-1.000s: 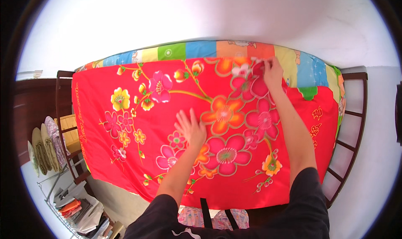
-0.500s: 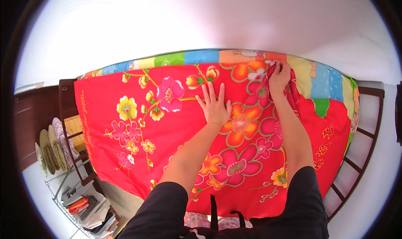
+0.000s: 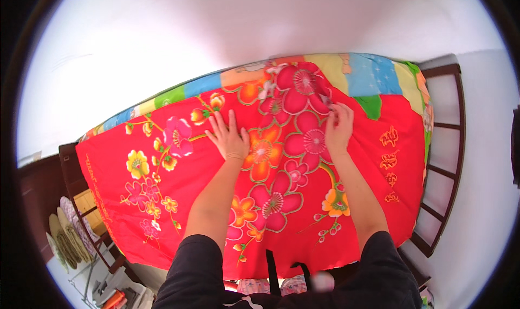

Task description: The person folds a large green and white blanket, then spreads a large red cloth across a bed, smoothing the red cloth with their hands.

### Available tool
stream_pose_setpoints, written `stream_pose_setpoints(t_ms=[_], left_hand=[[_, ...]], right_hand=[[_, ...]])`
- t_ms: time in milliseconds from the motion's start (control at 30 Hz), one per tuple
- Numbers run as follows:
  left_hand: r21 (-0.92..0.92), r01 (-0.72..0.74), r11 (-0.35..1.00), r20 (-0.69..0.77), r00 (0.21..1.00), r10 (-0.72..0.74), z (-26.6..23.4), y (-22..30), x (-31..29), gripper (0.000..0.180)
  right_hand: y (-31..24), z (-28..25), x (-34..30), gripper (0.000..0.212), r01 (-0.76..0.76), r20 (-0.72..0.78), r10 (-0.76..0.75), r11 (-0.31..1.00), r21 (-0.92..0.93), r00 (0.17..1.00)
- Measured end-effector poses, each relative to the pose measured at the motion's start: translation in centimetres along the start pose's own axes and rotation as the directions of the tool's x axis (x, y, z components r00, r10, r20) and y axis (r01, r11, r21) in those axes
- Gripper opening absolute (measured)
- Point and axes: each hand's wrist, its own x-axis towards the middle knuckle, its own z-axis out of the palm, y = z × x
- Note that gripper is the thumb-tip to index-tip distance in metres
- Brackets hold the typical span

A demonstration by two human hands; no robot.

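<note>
A large red sheet point(image 3: 211, 200) with pink, orange and yellow flowers lies spread over a bed. My left hand point(image 3: 229, 141) rests flat on it, fingers spread, beside an orange flower. To the right, my right hand point(image 3: 340, 127) has its fingers pinched together on a small fold of the sheet, at the lower right of a big pink flower near the far edge. Under the sheet, a multicoloured patchwork-print bedding layer point(image 3: 374, 73) shows along the far and right sides.
A white wall point(image 3: 162, 43) borders the bed's far side. Dark wooden bed ends stand at the left point(image 3: 67, 163) and right point(image 3: 452, 125). Rolled mats point(image 3: 65, 236) lean at the left, above a rack holding bags and papers.
The bunched cloth by my right hand has been spread out, uncovering a big pink flower. My right hand has come nearer. The view has shifted, with my left hand still on the sheet.
</note>
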Motion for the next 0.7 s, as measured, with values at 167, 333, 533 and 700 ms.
stream_pose_setpoints(t_ms=[167,333,533,700], left_hand=[[-0.003,0.015,1.000,0.007,1.000,-0.015,-0.1,0.5,0.0,0.065],[0.024,0.013,1.000,0.028,1.000,-0.014,-0.3,0.8,0.0,0.065],[-0.002,0.014,1.000,0.033,0.999,-0.013,-0.5,0.2,-0.1,0.066],[-0.021,0.008,1.000,0.045,0.999,-0.007,-0.3,1.1,0.2,0.067]], right_hand=[[5.4,-5.2,3.2,0.027,-0.169,0.042,0.181,0.963,-0.209,0.983],[8.7,-3.8,5.6,0.022,-0.150,0.351,0.370,0.841,-0.520,0.860],[12.4,-4.9,14.4,0.012,-0.362,0.010,0.365,0.928,-0.092,0.931],[14.4,-2.9,14.8,0.023,-0.296,-0.038,0.293,0.946,-0.131,0.955]])
